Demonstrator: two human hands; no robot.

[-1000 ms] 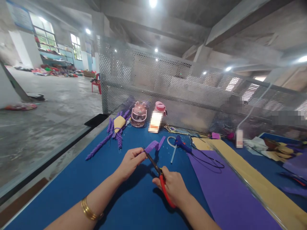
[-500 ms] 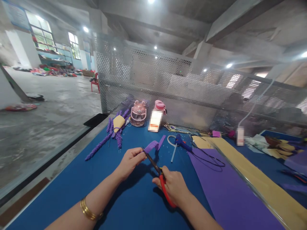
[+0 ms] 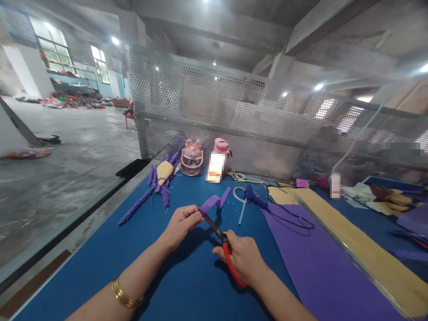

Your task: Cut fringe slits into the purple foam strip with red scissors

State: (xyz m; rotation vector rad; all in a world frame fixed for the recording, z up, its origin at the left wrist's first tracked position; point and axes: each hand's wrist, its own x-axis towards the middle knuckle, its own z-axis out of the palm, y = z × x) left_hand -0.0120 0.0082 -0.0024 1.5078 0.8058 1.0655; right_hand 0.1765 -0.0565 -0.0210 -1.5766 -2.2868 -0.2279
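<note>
I see my left hand [image 3: 180, 225] at 10 o'clock of my right hand [image 3: 242, 258]; its grip pinches narrowly on the near end of the purple strip [image 3: 216, 203], which curls away toward 1 o'clock over the blue surface [image 3: 100, 267]; my right grip wraps the red-handled scissors [image 3: 214, 228], whose blades reach the left fingertips; a purple sheet [image 3: 310, 258] lies at 3 o'clock.

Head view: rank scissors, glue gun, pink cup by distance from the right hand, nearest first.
1. Scissors, held in the right hand.
2. Glue gun, just beyond, slightly right.
3. Pink cup, far back, to the left.
</note>
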